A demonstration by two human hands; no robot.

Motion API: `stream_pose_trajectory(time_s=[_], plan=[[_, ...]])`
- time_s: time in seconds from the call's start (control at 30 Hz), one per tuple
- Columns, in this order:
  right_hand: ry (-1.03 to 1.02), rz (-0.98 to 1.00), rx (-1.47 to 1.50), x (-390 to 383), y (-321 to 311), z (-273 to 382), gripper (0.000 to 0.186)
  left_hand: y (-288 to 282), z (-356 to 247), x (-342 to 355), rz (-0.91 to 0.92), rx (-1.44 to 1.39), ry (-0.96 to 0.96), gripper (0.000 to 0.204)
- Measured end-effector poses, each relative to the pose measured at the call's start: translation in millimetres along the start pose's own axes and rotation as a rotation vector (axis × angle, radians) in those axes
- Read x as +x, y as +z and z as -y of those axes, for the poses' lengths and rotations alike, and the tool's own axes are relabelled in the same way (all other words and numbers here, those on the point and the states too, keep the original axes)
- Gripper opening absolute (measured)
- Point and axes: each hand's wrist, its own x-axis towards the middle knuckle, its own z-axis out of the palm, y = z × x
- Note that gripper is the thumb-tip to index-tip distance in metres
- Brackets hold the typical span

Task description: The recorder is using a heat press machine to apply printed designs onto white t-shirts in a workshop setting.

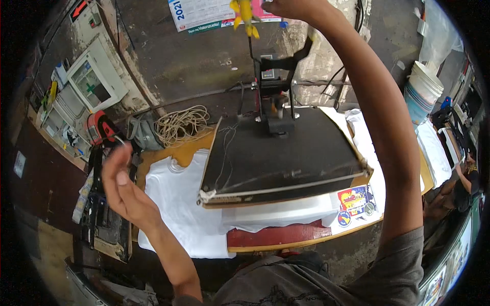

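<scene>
My left hand [125,191] is raised over the left side of the table, open and holding nothing, fingers pointing up and slightly bent. My right arm reaches far forward; my right hand [298,9], partly cut off by the top edge, appears closed around the upper handle of the heat press [275,153]. The press's broad black upper plate stands over a white T-shirt [176,188] spread on the table. A pale sheet [286,209] lies under the plate's near edge. Beside it, on the right, are colourful printed designs [354,204].
The table [301,237] has a red and yellow edge. Coiled rope [184,125] and a red-black tool [102,127] lie at its back left. A white first-aid cabinet [97,79] is further left. Stacked buckets [423,89] stand back right. Another person [462,178] is at far right.
</scene>
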Motion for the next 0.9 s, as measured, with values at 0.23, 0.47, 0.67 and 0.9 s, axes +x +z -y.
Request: stream_pose_trajectory(time_s=[0.23, 0.47, 0.67, 0.9], plan=[[0.047, 0.07, 0.051, 15, 1, 11, 0.057, -40, 58, -184, 0.722, 0.275, -0.243, 0.022], [-0.107, -0.351, 0.21, -86, -91, 40, 0.029, -4, 49, -236, 1.175, 0.439, 0.23, 0.038], [0.526, 0.571, 0.834, -293, -198, 132, 0.025, -13, 63, -236, 1.06, 0.31, 0.307, 0.041], [0.886, 1.012, 0.921, -420, -235, 167, 0.018, -18, 53, -218, 1.105, 0.519, 0.232, 0.035]])
